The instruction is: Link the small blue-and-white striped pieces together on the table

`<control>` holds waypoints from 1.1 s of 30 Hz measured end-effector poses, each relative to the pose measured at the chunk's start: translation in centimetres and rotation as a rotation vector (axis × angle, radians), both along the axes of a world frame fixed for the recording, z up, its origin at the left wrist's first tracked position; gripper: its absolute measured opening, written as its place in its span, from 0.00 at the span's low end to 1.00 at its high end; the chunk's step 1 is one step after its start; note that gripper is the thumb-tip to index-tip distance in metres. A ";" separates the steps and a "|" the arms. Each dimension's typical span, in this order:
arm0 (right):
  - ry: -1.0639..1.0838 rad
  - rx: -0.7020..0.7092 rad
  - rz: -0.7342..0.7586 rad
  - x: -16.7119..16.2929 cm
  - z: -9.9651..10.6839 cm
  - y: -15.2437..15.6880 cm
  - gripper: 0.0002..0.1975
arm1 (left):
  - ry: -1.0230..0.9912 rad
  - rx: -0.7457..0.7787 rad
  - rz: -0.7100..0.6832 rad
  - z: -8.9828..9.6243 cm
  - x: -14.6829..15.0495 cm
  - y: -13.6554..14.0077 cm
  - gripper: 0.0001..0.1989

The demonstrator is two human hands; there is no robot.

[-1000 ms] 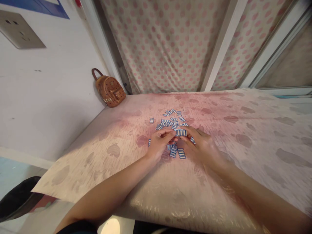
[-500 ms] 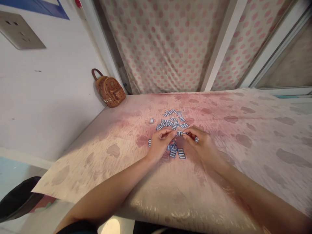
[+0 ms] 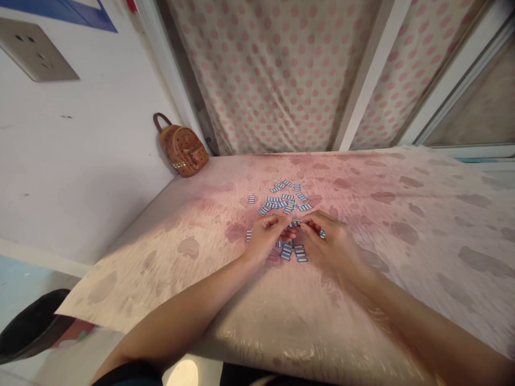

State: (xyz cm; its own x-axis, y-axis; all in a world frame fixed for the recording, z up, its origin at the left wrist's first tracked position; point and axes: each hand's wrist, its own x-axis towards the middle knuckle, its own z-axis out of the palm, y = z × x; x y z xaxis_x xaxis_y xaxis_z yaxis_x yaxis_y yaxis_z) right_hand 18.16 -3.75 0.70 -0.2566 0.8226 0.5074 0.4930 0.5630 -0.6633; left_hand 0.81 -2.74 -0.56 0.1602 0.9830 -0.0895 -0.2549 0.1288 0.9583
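Note:
Between both hands, over the middle of the table, is a small blue-and-white strip [image 3: 296, 223]. My left hand [image 3: 269, 234] pinches its left end between thumb and finger. At the right end, my right hand [image 3: 330, 236] pinches it with thumb and forefinger. Similar striped pieces [image 3: 275, 201] lie loosely scattered just beyond my fingers. Two more blue-edged pieces [image 3: 300, 253] rest on the near side, below the hands. Another blue-and-white bit [image 3: 322, 234] shows by my right fingers; whether it is held I cannot tell.
A patterned pink cover [image 3: 169, 257] spreads over the table. A small brown backpack-shaped bag [image 3: 185, 151] stands against the wall at the far left corner. Behind the table hangs a polka-dot curtain [image 3: 273, 75]. A dark rounded object [image 3: 30, 327] is below the left edge.
The strip between my fingers has tilted, so less of its face shows. My hands have hardly shifted, and the scattered pieces lie as before.

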 end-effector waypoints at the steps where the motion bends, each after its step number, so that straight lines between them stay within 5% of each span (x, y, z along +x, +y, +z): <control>1: 0.024 -0.037 -0.002 0.0 -0.1 0.1 0.07 | 0.016 -0.002 -0.010 0.1 0.0 0.0 0.26; 4: 0.112 -0.169 0.009 0.3 -0.3 0.4 0.07 | 0.107 0.053 -0.028 0.3 -0.2 0.0 0.25; 10: 0.277 -0.345 0.031 0.5 -1.1 1.1 0.12 | 0.318 0.401 0.058 0.2 -0.7 0.4 0.11; 20: 0.347 -0.408 0.041 0.5 -1.0 1.7 0.14 | 0.279 0.321 0.077 -0.1 -1.1 1.6 0.09; 28: 0.298 -0.373 -0.047 3.7 -0.7 2.3 0.16 | 0.583 0.089 0.272 3.0 -6.5 14.1 0.07; 33: 0.270 -0.370 -0.089 4.9 -1.5 2.2 0.15 | 0.673 -0.007 0.262 2.2 -7.1 21.3 0.10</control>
